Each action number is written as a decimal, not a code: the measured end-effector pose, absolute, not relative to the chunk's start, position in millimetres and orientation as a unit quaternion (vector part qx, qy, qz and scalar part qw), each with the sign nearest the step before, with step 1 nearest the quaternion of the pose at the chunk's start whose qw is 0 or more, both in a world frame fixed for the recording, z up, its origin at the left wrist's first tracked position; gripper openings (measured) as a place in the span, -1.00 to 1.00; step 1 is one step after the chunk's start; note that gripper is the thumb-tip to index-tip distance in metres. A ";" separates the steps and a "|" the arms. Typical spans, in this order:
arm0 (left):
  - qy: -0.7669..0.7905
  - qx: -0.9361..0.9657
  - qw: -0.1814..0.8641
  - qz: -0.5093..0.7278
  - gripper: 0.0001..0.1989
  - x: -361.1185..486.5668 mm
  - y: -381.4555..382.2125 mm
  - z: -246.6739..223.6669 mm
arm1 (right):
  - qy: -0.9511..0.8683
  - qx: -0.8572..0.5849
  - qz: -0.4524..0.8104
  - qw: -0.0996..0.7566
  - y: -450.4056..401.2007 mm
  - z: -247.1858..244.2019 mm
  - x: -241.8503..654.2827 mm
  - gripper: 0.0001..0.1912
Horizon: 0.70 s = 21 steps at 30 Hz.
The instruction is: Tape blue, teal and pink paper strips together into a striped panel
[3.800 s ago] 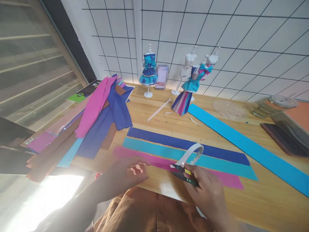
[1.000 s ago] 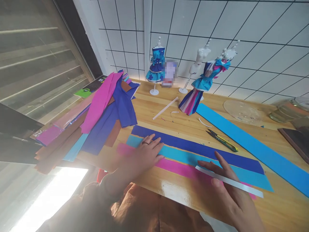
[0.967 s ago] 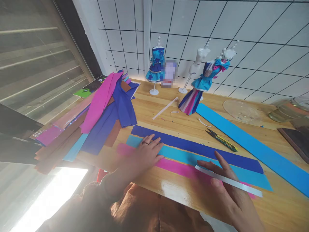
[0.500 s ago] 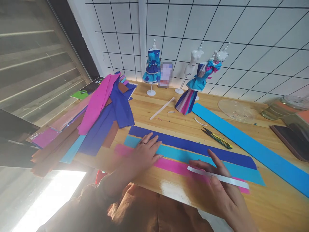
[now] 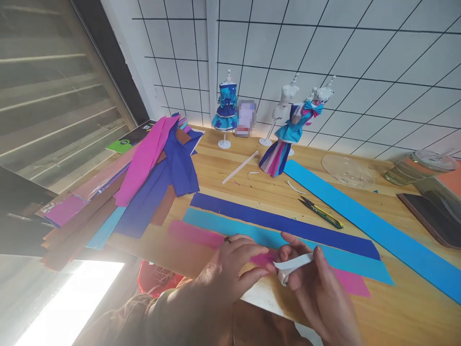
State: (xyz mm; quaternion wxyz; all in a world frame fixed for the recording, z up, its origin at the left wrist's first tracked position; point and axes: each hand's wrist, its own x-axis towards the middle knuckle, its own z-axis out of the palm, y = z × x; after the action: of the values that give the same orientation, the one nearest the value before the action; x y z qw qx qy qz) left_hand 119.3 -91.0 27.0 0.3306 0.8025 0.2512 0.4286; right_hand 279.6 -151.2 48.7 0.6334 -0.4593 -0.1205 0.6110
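My right hand point(image 5: 322, 298) grips a narrow white strip point(image 5: 295, 262) between thumb and fingers, with its near end curled into a loop. Just to its left, my left hand point(image 5: 230, 271) reaches towards that end, thumb and fingers apart and nothing in them. Beneath both hands, a pink strip point(image 5: 196, 234) lies on the wooden table point(image 5: 216, 163), its middle partly covered by them. Beyond it, side by side, lie a light blue strip point(image 5: 223, 225) and a dark blue strip point(image 5: 281, 219).
Yellow-and-black thread snips point(image 5: 322, 214) and a long bright blue band point(image 5: 360, 216) lie to the right, before a phone point(image 5: 432, 218) and a glass jar point(image 5: 414, 168). Small dress forms point(image 5: 226, 108) stand along the tiled wall. Coloured sheets point(image 5: 144, 163) are heaped at left.
My left hand has lifted off the strips and moved right, close to my right hand. The white strip, flat and stretched out before, is now drawn in and curled.
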 end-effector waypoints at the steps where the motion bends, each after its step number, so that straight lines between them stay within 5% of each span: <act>1: 0.248 0.799 0.323 0.442 -0.79 119.9 -90.3 27.5 | -0.094 -0.443 0.631 0.630 -150.3 48.9 278.3 -0.59; 5: 0.223 0.795 0.310 0.471 -0.94 120.6 -85.9 32.1 | -0.045 -0.388 0.680 0.620 -146.4 47.2 276.2 -0.63; 21: 0.190 0.796 0.327 0.471 -0.88 121.4 -86.2 47.3 | -0.016 -0.289 0.753 0.591 -142.0 52.3 268.6 -0.69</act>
State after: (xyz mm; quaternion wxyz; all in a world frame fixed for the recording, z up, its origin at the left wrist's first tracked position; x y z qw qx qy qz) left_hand 121.4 -86.2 47.3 0.3275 0.7964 0.1903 0.4714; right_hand 268.6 -142.0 52.3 0.5913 -0.2888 -0.0164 0.7528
